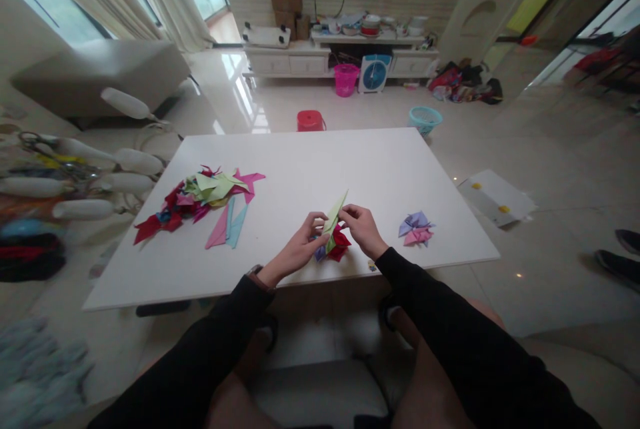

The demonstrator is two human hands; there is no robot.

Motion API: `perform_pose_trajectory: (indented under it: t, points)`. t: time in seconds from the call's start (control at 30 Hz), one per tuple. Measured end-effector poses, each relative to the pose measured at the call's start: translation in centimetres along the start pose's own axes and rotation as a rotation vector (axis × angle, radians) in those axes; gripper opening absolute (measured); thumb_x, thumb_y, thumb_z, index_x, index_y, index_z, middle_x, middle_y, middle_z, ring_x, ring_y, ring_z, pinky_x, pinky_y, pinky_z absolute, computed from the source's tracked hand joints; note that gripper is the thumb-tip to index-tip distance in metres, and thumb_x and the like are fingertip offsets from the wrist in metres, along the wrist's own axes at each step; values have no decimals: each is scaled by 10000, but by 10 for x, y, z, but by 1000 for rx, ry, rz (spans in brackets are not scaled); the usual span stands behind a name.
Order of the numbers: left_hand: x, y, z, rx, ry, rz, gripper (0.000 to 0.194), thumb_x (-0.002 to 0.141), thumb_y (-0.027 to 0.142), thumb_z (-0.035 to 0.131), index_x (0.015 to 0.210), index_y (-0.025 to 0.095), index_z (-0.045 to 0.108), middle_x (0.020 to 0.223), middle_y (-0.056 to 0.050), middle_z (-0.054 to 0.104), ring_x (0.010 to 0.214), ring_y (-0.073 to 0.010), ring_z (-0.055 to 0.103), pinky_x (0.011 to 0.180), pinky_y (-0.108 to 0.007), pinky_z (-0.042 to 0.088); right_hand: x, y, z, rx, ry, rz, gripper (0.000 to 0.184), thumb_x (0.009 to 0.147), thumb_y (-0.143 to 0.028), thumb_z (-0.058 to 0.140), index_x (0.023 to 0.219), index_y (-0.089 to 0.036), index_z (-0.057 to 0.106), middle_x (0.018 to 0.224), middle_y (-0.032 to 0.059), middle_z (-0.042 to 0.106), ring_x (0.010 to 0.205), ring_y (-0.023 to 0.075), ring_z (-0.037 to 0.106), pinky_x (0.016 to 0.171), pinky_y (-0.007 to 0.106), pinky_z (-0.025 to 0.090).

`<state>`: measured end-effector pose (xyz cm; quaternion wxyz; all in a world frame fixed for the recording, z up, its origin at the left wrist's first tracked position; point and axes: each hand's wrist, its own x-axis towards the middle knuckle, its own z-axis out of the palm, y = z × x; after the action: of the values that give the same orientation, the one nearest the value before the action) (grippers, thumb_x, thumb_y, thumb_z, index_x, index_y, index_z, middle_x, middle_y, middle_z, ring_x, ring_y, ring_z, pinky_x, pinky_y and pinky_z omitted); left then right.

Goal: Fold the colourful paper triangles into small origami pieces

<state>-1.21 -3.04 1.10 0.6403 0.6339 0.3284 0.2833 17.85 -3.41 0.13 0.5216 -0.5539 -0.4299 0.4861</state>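
Note:
Near the front edge of the white table (300, 155), a pale green folded paper piece (336, 211) is held between both hands, its long point aimed away from me. My left hand (304, 242) grips its lower left side, thumb and fingers closed on it. From the right, my right hand (362, 223) pinches the paper's edge with closed fingertips. Just below the hands lies a small cluster of folded paper, with a red piece (341, 244) and a purple piece (321, 252) showing; the hands partly hide it.
A heap of coloured folded paper (210, 189) covers the table's left side, with pink and light blue strips (236, 223) beside it. Purple and pink folded papers (417, 229) lie at the right. Beyond the table stand a red stool (310, 121) and a blue basket (425, 119).

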Motion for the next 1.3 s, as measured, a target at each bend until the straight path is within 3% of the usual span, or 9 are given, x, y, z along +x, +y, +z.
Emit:
perform_pose_trajectory:
  t: [0.1,0.27,0.43,0.57,0.77,0.97,1.1,1.3]
  points:
    - [-1,-1,-2,94,110,24,521,889,350,668,1332,263,409,1344,-120,568,1164,-215,633,958,-385,539,1,3,2,-4,17,3,278,734,-448,727,708,-178,665,699,5,673,679,152,616,669,291,506]
    - [-2,3,-2,259,272,100,470,835,322,730,1262,188,585,1322,-133,609,1162,-236,636,1008,-409,534,-6,2,8,-55,-10,-8,297,740,-454,758,686,-174,674,653,17,674,631,156,609,660,305,500]
    - [0,-1,4,118,287,40,470,785,339,783,1200,156,659,1162,-115,714,952,-217,702,855,-375,592,-14,0,16,-48,-67,-35,316,723,-460,801,689,-176,667,660,13,679,624,147,599,631,283,469]
    - [3,-4,4,-36,294,19,434,752,368,822,1102,133,721,1133,-118,746,974,-241,715,903,-383,574,-13,0,17,-9,-102,-71,336,699,-458,839,705,-185,643,657,-7,654,617,136,581,625,278,461]
    - [1,-3,2,-229,249,-59,524,717,384,864,1165,143,737,1188,-126,745,1009,-264,717,924,-396,552,-11,-1,14,22,-115,-60,340,680,-444,852,733,-197,624,696,-7,654,643,142,591,644,290,487]
    - [1,-10,3,-397,285,-133,498,742,408,828,1148,133,745,1059,-118,770,892,-217,709,809,-327,544,-11,-4,10,86,-71,-61,289,699,-328,789,872,-207,592,698,-37,641,662,133,604,648,270,476]
    - [3,-10,1,-379,329,-201,437,703,391,834,1040,119,769,946,-102,769,768,-187,682,733,-304,525,-10,-4,7,85,-45,-65,302,705,-299,757,935,-206,583,683,-54,618,653,125,582,649,264,458]
    - [2,-6,-3,-315,392,-214,379,668,377,838,941,119,788,875,-98,766,743,-189,667,700,-303,503,-11,-4,9,89,-68,-73,321,698,-316,765,937,-209,580,676,-57,605,648,127,569,650,271,459]
